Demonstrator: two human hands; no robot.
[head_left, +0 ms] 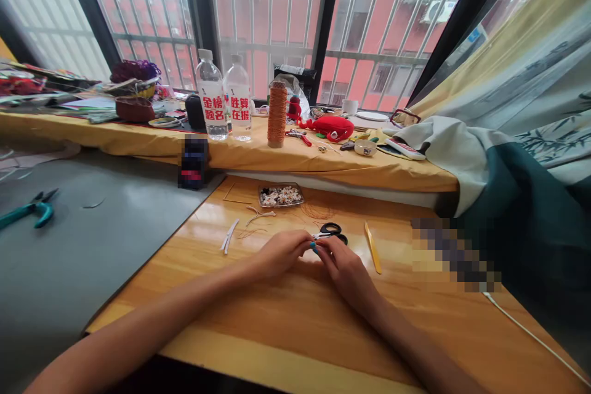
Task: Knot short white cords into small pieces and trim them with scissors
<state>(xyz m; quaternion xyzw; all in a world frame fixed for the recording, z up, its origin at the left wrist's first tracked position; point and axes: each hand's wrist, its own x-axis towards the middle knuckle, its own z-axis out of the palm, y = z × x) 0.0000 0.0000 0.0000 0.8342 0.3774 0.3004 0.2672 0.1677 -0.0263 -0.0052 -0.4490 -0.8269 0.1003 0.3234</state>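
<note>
Over the wooden table my left hand [282, 252] and my right hand [345, 266] meet, fingertips pinched together. Between them shows a small turquoise piece [314, 247], too small to tell its kind. Both hands are closed on it. Just beyond the fingers lies a pair of black-handled scissors [330, 229], partly hidden by my hands. Farther back is a clear tray [300, 202] full of small white, brown and dark pieces. Left of it on the table are white strips [229, 236] and a pale forked cord [259, 216]. A pointed yellow tool [373, 249] rests to the right of my right hand.
A ledge with a yellow cloth [323, 166] runs behind the table. It bears a brown thread spool [277, 116], two water bottles [211, 98] and a red plush toy [332, 127]. Teal-handled pliers [28, 214] lie on the grey surface at left. A white cable [530, 332] crosses the right side.
</note>
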